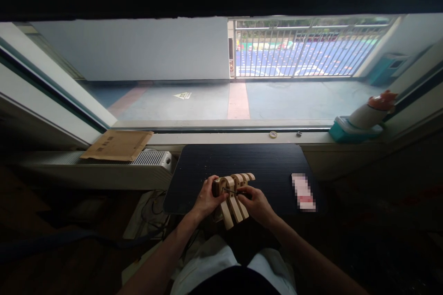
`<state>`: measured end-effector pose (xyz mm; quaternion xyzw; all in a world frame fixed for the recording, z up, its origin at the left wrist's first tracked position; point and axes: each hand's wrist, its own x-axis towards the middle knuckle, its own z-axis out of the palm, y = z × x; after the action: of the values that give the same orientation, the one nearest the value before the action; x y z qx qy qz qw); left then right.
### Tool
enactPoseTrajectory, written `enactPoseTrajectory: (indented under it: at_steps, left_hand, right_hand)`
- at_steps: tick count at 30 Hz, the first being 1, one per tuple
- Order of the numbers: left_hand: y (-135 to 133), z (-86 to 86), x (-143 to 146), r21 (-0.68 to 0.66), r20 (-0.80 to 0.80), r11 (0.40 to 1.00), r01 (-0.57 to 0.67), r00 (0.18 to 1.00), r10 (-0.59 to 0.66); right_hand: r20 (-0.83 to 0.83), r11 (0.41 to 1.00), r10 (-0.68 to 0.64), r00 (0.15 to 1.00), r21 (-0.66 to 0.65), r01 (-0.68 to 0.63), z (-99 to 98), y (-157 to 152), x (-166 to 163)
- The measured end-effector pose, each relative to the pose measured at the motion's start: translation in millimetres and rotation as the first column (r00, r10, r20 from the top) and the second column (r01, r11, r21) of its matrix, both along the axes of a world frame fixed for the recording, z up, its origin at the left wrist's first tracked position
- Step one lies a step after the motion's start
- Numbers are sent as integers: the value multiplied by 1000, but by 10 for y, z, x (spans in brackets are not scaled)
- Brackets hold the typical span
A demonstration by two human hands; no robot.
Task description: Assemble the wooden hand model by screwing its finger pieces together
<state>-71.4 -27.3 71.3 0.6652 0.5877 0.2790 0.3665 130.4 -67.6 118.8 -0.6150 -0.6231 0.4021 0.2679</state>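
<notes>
A pale wooden piece [226, 214] with several curved, finger-like slats lies at the near edge of the dark table, partly overhanging it. My left hand [206, 200] grips its left end, the thumb pressed on the near side and the fingers over the top. Between the thumb and fingers of my right hand [258, 203] is a thin, dark, rod-like tool [230, 191], perhaps a screwdriver. It points left, its tip at the wood near my left thumb. The tool's handle is mostly hidden by my right hand.
Light crumbs dot the dark table [270, 161]. A blurred pink packet [303, 192] lies at right. On the sill are a tape roll [273, 134], a small dark object [299, 134] and a teal box [341, 130]. A brown envelope [117, 144] rests on the radiator [152, 159].
</notes>
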Motion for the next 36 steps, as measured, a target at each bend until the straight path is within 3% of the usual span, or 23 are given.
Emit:
enactPoseTrajectory:
  at_steps: [3, 5, 9, 13, 15, 17, 20, 23, 25, 29, 32, 36]
  left_hand:
    - [-2, 17, 5, 5, -12, 1000, -17, 1000, 17]
    - [-3, 22, 3, 5, -9, 1000, -21, 1000, 21]
    - [-5, 15, -8, -8, 3, 1000, -20, 1000, 20]
    - [-6, -8, -15, -10, -1, 999, -31, 1000, 31]
    - [-7, -16, -17, -10, -1, 999, -31, 1000, 31]
    - [-9, -18, -19, -3, 1, 1000, -23, 1000, 23]
    - [-17, -6, -15, 16, -3, 1000, -11, 1000, 11]
    - [-27, 18, -4, 31, -12, 1000, -6, 1000, 7]
    - [-33, 31, 2, 26, -23, 1000, -2, 1000, 2]
    - [-39, 40, 2, 4, -23, 1000, 3, 1000, -3]
    - [-40, 33, 1, -9, -4, 1000, -5, 1000, 5]
    - [-41, 12, 7, -1, -2, 1000, -21, 1000, 21]
  right_hand:
    - [-157, 991, -54, 986, -129, 33, -76, 35, 11]
    - [-133, 992, -47, 990, -123, 30, -56, 39, 16]
    - [192, 999, 26, 981, 30, -32, 127, -3, 25]
    - [496, 925, 219, 840, 169, -341, 292, -52, 26]
    - [550, 896, 258, 794, 172, -410, 310, -63, 19]
    - [516, 907, 243, 822, 180, -381, 284, -63, 11]
    - [323, 963, 145, 935, 171, -209, 184, -44, 8]
    - [92, 999, 19, 996, 39, -23, 66, -6, 14]
    - [-3, 998, -26, 1000, -51, 25, 20, 15, 20]
    - [74, 999, -26, 997, -44, 29, 99, 5, 29]
    - [285, 991, 63, 956, 93, -93, 260, -42, 41]
    - [530, 899, 239, 814, 195, -391, 370, -100, 51]
